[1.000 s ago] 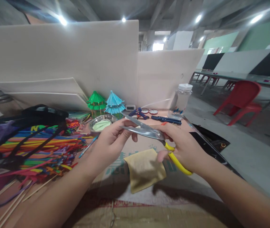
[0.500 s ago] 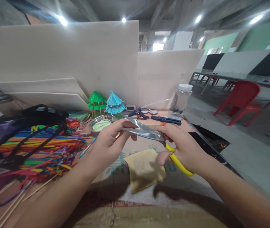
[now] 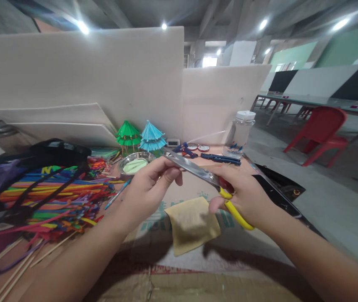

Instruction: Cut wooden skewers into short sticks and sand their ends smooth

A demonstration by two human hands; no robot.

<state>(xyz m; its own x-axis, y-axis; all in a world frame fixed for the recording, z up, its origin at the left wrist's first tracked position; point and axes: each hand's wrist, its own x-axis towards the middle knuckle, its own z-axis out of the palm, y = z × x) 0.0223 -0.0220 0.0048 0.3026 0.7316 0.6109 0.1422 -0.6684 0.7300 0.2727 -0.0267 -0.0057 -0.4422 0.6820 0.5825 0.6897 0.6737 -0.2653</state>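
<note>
My right hand [image 3: 245, 188] is closed around scissors [image 3: 194, 167] with yellow handles, whose metal blades lie together and point up to the left. A bit of red or orange shows by the right fingers. My left hand [image 3: 150, 182] is pinched beside the blades near their tips; what it holds, if anything, is hidden behind the fingers and blades. Below the hands, a yellowish square sheet [image 3: 193, 226] with a curled edge lies on printed cardboard [image 3: 229, 256].
Colourful craft strips [image 3: 59, 193] and wooden sticks lie at the left. Behind stand green [image 3: 128, 135] and blue [image 3: 151, 135] paper umbrella-like pieces, a metal dish [image 3: 124, 161], a glue gun [image 3: 183, 149] and a clear jar [image 3: 240, 134]. A red chair [image 3: 320, 126] stands at right.
The scissor blades have come together from a parted position. The right thumb and the lower yellow handle have moved slightly up. The yellowish sheet has not moved.
</note>
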